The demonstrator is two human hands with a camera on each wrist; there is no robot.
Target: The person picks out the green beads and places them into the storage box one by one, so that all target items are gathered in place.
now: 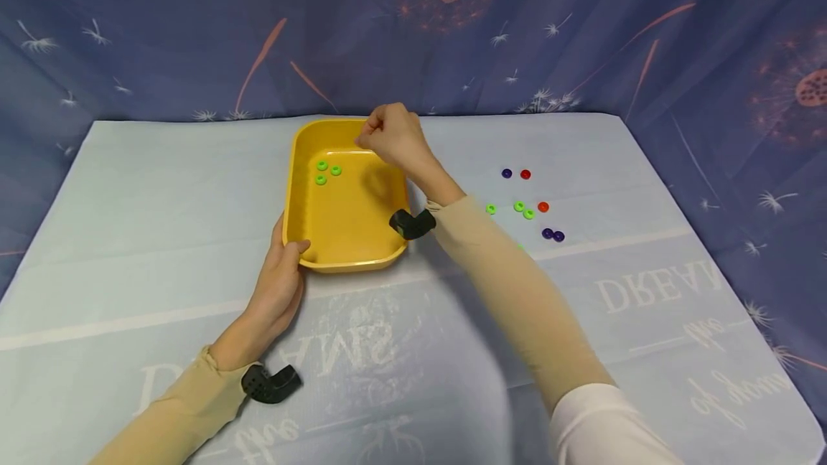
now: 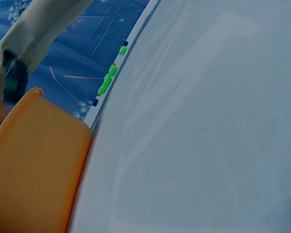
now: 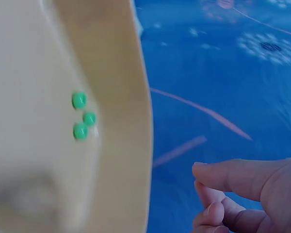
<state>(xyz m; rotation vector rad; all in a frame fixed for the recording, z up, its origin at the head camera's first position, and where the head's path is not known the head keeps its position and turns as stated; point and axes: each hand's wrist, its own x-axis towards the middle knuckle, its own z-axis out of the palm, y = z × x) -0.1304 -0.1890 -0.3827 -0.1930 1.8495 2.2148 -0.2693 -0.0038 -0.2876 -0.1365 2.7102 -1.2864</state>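
Note:
My left hand [image 1: 276,285] grips the near left corner of a yellow tray [image 1: 349,265], its thumb hooked over the rim. Inside, three small green ring-shaped beads [image 1: 336,171] lie grouped toward the far left. Above the tray's far right part is my right hand [image 1: 395,136], thumb and fingertips drawn together. In the right wrist view no bead shows at the fingertips [image 3: 200,170], though something small could be hidden there. The left wrist view shows the tray's outer wall [image 2: 39,165]; the left hand itself is out of that picture.
Right of the tray, loose beads lie on the pale cloth: several green beads [image 1: 520,206], one partly behind the right sleeve, two red beads [image 1: 543,207] and three dark blue beads [image 1: 548,233]. A blue patterned curtain [image 1: 362,27] hangs behind the table.

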